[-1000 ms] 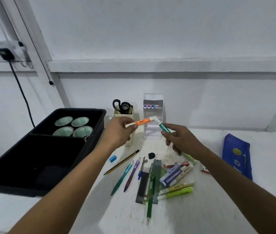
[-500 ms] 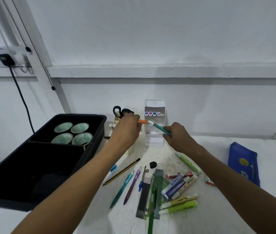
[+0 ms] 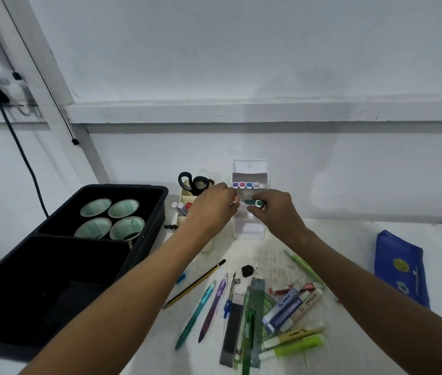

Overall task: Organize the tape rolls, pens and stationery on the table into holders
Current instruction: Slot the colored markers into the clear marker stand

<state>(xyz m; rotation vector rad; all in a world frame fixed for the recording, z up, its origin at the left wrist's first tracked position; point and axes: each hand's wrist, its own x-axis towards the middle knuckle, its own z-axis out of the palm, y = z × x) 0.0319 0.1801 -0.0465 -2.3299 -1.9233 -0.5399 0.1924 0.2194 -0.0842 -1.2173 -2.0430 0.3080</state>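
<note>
A black bin (image 3: pixel 157 201) on the left holds four tape rolls (image 3: pixel 111 217) standing together in its far compartment. Right of it a cream holder (image 3: pixel 186 197) carries black scissors (image 3: pixel 194 181) and a few small items lower down. The clear acrylic holder (image 3: pixel 249 228), far centre of the table (image 3: pixel 349 239), has four capped markers (image 3: pixel 245 185) lined up in its upper slot. In front of its middle slot the left hand (image 3: pixel 211 209) curls round an orange-tipped marker (image 3: pixel 234 200), mostly hidden, while the right hand (image 3: pixel 274 212) pinches a teal marker (image 3: pixel 253 203). The two hands are close together, almost meeting. Loose pens, highlighters and a ruler (image 3: pixel 256 320) lie near, with a blue pouch (image 3: pixel 401 269) to the right
</note>
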